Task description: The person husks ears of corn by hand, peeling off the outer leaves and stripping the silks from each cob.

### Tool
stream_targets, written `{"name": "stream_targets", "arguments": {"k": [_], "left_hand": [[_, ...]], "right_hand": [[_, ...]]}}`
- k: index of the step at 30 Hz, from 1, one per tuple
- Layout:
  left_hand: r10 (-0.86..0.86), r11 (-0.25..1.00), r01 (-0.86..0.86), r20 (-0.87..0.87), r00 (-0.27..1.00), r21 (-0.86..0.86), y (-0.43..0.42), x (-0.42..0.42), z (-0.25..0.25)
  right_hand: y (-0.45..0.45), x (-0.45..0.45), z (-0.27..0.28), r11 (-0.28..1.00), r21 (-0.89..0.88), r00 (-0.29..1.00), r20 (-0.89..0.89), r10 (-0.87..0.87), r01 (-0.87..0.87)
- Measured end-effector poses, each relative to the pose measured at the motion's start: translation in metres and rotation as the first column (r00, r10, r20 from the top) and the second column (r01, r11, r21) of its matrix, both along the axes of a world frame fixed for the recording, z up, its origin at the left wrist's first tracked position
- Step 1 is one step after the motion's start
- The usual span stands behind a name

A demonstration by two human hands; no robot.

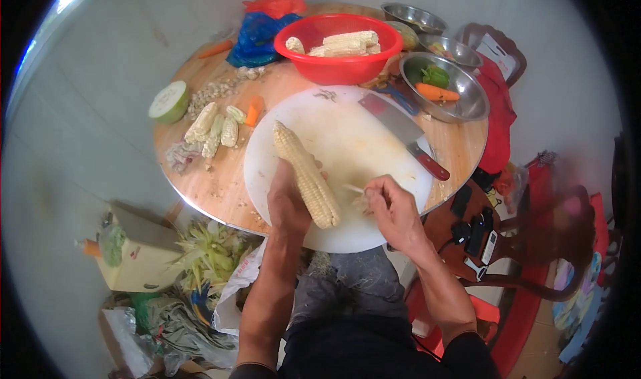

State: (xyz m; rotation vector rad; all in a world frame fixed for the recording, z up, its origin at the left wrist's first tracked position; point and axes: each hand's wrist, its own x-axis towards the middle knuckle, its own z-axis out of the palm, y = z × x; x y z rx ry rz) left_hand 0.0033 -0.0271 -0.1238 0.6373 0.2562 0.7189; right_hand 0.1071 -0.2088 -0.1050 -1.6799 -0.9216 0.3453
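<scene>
My left hand (289, 195) is wrapped round a peeled corn cob (306, 175), held tilted above the round white cutting board (267, 145). To its right, my right hand (390, 209) is closed in a pinch, with some thin pale strands at its fingertips; I cannot make out exactly what they are. A cleaver (400, 129) with a dark red handle lies across the board's upper right part, its handle near the board's edge.
A red basin (337, 69) of corn cobs stands at the back, beside a blue bag (257, 37). Steel bowls (472, 99) are at the right. Corn pieces (203, 122), carrot (254, 110) and a cut melon (169, 103) lie left. Corn husks (212, 249) are below the table.
</scene>
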Motion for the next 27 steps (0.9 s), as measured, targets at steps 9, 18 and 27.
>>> {"name": "stream_targets", "arguments": {"k": [9,18,27], "left_hand": [[0.033,0.981,-0.026,-0.029,0.999,0.192,-0.006,-0.001,-0.003],[-0.146,0.965,0.137,0.025,0.989,0.225,-0.011,-0.005,0.000],[-0.075,0.970,0.091,-0.080,0.994,0.227,-0.016,-0.007,0.004]], "right_hand": [[0.010,-0.014,0.006,0.964,-0.118,0.865,0.425,0.267,-0.240],[0.041,0.023,0.052,0.993,-0.119,0.958,0.282,0.046,-0.012],[0.067,0.012,0.048,0.985,-0.160,0.778,0.611,0.148,-0.061]]}}
